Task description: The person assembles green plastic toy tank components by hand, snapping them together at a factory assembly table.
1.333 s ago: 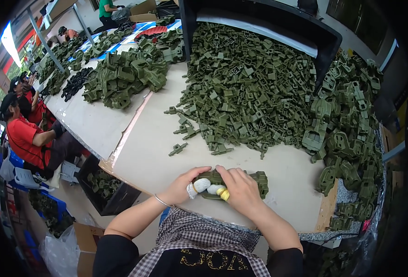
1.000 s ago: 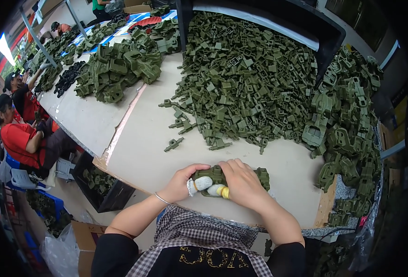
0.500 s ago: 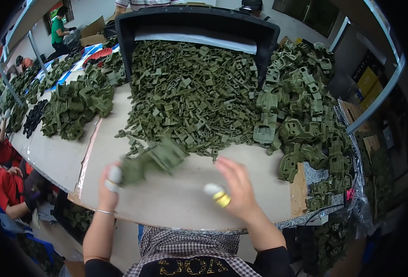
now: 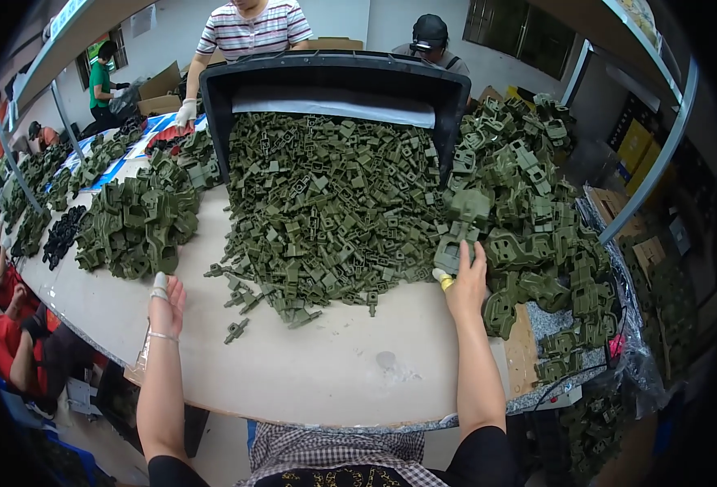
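My left hand is at the near edge of a pile of large olive-green plastic parts. It holds nothing; its fingers are extended, with a white cover on the thumb. At the right, my right hand has its fingers and thumb around the near end of a large green plastic part, which lies against the right-hand pile. White and yellow wrapping covers that thumb. Between my hands spreads a heap of small green plastic pieces, with a few loose ones at its near edge.
A black bin lies tipped behind the small pieces. Black parts are beside the left pile. A metal shelf post rises at the right. Across the table stand a person in a striped shirt and another in a dark cap.
The large green part my left hand was carrying has left it, and that hand has moved down-left. My right hand has reached right and taken hold of a large green plastic part. The view has tilted up.
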Tool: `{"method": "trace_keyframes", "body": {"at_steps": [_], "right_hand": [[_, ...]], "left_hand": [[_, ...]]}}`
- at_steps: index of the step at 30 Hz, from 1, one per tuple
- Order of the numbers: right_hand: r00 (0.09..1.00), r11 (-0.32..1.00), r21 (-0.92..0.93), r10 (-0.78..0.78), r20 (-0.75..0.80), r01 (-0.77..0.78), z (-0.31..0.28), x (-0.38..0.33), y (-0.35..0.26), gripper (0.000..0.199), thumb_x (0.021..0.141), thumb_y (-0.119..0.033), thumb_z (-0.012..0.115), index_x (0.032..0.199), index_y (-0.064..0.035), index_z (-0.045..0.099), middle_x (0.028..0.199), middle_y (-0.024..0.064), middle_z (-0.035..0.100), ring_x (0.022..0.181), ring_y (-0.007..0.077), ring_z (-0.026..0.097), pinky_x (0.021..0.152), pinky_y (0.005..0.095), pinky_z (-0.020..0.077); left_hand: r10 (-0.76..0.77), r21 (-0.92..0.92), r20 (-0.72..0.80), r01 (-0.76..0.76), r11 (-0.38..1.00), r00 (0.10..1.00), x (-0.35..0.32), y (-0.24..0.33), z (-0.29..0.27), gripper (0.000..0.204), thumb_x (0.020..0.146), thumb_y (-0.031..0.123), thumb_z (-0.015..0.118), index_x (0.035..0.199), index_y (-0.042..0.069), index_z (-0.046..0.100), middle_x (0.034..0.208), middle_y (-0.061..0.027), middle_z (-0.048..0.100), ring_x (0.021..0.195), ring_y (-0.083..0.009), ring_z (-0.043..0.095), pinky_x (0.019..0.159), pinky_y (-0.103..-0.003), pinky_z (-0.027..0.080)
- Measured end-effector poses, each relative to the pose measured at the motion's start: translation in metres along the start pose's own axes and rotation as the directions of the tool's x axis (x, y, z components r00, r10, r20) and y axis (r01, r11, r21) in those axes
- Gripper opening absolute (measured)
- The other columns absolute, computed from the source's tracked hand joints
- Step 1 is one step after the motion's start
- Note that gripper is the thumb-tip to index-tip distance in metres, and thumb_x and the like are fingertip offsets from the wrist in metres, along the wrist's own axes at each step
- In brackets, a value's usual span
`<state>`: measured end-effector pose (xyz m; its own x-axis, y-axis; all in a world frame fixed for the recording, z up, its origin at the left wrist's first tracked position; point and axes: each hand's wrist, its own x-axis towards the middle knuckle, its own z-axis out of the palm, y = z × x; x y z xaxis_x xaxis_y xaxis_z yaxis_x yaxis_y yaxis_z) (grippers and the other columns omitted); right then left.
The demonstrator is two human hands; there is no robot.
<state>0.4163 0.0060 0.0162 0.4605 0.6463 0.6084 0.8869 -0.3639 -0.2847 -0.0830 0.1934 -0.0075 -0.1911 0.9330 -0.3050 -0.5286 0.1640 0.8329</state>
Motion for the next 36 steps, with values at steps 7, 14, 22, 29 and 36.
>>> {"method": "trace_keyframes", "body": {"at_steps": [7, 14, 22, 29, 36], "right_hand": [[0.971, 0.838, 0.527, 0.223, -0.091, -0.143, -0.024, -0.020, -0.014, 0.046, 0.066, 0.000, 0.066, 0.110, -0.0021, 0.051, 0.118, 0.0136, 0.040, 0.110, 0.0288, 0.044, 0.086, 0.0354, 0.0417], [0.923, 0.806, 0.497, -0.384, 0.023, 0.323, -0.077, -0.110, -0.148, 0.045, 0.066, -0.010, 0.068, 0.108, -0.0014, 0.054, 0.116, 0.0184, 0.047, 0.099, 0.0325, 0.051, 0.085, 0.0374, 0.0438], [0.851, 0.582, 0.713, -0.524, -0.039, 0.390, -0.131, -0.086, -0.140, 0.050, 0.075, -0.025, 0.062, 0.116, 0.0006, 0.050, 0.120, 0.0160, 0.047, 0.097, 0.0293, 0.051, 0.083, 0.0369, 0.0438], [0.491, 0.616, 0.762, -0.610, 0.623, -0.202, -0.102, -0.104, -0.153, 0.068, 0.074, -0.032, 0.065, 0.128, -0.0028, 0.034, 0.117, 0.0181, 0.047, 0.105, 0.0338, 0.048, 0.089, 0.0375, 0.0398], [0.797, 0.337, 0.902, -0.446, 0.406, -0.271, -0.094, -0.124, -0.163, 0.055, 0.077, -0.022, 0.064, 0.119, 0.0029, 0.039, 0.112, 0.0160, 0.047, 0.105, 0.0304, 0.048, 0.088, 0.0346, 0.0395]], "left_hand": [[-0.014, 0.293, 0.545, -0.175, 0.940, 0.839, -0.142, -0.036, 0.053, 0.040, 0.086, 0.025, 0.053, 0.121, 0.009, 0.042, 0.112, -0.0081, 0.053, 0.105, -0.0193, 0.051, 0.085, -0.033, 0.043], [-0.220, 0.201, 0.748, 0.102, 0.974, 0.626, -0.252, -0.106, 0.084, 0.066, 0.078, 0.012, 0.063, 0.132, 0.009, 0.025, 0.124, -0.0101, 0.042, 0.110, -0.0196, 0.046, 0.090, -0.034, 0.041], [-0.244, 0.447, 0.890, -0.638, 0.627, 0.384, -0.213, -0.024, 0.064, 0.065, 0.072, 0.013, 0.071, 0.128, 0.005, 0.038, 0.118, -0.0120, 0.048, 0.105, -0.0201, 0.050, 0.087, -0.030, 0.042], [-0.266, 0.473, 0.820, -0.339, 0.813, 0.506, -0.235, -0.025, 0.053, 0.080, 0.071, 0.017, 0.072, 0.134, 0.006, 0.023, 0.122, -0.0127, 0.045, 0.103, -0.0195, 0.051, 0.080, -0.030, 0.047], [-0.068, 0.144, 0.679, -0.041, 0.989, 0.731, -0.272, -0.070, 0.085, 0.056, 0.085, 0.042, 0.051, 0.121, 0.001, 0.040, 0.116, -0.0117, 0.050, 0.105, -0.0206, 0.051, 0.090, -0.032, 0.042]]}}
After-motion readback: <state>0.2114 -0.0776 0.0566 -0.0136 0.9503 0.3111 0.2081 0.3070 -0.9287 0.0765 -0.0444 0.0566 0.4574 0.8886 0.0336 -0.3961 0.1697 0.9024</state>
